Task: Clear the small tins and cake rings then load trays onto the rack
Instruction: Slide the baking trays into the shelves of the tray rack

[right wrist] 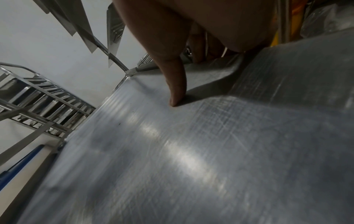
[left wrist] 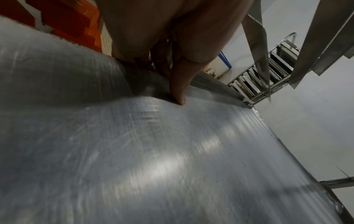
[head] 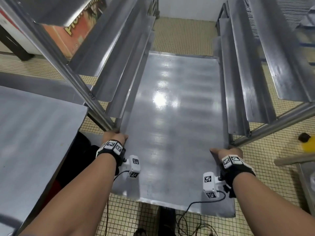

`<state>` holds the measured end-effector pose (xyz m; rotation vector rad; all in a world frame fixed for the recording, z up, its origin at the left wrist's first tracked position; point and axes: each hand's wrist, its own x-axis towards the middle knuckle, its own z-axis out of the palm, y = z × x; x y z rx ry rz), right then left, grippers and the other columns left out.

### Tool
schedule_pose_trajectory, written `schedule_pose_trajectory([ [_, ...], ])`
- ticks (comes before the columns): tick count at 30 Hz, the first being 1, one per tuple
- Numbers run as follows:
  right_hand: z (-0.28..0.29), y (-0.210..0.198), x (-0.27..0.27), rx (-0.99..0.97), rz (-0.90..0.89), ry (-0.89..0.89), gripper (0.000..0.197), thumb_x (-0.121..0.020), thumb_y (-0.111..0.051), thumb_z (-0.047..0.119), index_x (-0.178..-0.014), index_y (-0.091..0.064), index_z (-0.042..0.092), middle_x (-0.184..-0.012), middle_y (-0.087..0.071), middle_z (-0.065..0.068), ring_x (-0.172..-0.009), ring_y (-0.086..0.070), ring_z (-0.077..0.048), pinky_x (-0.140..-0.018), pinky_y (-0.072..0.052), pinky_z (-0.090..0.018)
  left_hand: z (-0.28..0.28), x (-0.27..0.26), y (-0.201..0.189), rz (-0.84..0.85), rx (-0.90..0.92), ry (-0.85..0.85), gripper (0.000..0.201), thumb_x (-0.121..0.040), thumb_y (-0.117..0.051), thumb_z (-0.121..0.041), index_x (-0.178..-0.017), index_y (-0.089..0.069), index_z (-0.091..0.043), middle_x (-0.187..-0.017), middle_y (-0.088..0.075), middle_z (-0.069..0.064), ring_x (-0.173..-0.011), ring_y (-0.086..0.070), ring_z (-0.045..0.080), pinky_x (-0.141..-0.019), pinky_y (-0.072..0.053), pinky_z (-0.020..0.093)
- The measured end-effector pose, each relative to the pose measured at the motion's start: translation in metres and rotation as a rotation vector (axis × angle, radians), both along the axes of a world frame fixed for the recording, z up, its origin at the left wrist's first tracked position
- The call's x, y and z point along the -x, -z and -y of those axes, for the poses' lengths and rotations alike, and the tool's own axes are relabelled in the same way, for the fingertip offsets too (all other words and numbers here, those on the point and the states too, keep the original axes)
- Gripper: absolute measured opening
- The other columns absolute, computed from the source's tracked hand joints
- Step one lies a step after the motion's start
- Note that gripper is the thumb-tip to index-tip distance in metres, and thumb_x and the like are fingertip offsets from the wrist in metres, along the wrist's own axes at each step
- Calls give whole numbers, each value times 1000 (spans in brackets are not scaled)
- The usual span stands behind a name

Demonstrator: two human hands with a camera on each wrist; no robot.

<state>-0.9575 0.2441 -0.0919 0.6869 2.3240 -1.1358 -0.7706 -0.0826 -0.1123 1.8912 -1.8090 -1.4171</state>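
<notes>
A large flat metal tray [head: 172, 116] lies partway into the steel rack [head: 119, 68], its far end between the side runners and its near end sticking out toward me. My left hand [head: 115, 136] grips the tray's left edge, thumb pressed on top [left wrist: 179, 94]. My right hand [head: 225, 152] grips the right edge the same way, its thumb on the tray [right wrist: 177, 94]. The other fingers of both hands are hidden under the tray. No small tins or cake rings are in view.
Angled runners [head: 252, 79] line both sides of the rack above the tray. A steel table [head: 34, 133] stands at my left. A second rack [right wrist: 38, 103] stands by the white wall. A yellow object [head: 308, 145] and cables [head: 196, 218] lie on the tiled floor.
</notes>
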Motion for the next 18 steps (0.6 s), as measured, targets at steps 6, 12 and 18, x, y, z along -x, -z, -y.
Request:
schedule_pose_trajectory([
  [6, 7, -14, -2, -169, 34, -201, 42, -79, -79, 17, -106, -58, -8, -117, -61, -23, -112, -59, -38, -93, -48, -37, -6, 12, -13, 462, 194, 533, 44, -82, -75, -31, -111, -62, 1, -109, -65, 16, -101, -64, 34, -85, -54, 34],
  [12, 0, -20, -30, -424, -31, -579, 43, -72, -82, 30, -92, -56, 1, -95, -60, -13, -90, -61, -31, -69, -48, -28, -56, -13, -6, 680, 225, 1071, 120, -72, -74, -64, -157, -6, -14, -162, 6, 25, -148, 1, 48, -118, -19, 60],
  [18, -27, -2, -99, -559, -209, -961, 71, -69, -74, 58, -120, -54, 14, -139, -42, -20, -126, -43, -35, -101, -44, -41, -108, -69, -9, 560, 244, 1451, 148, -47, -81, -73, -152, 19, -43, -154, 41, -2, -143, 34, 33, -110, 5, 74],
])
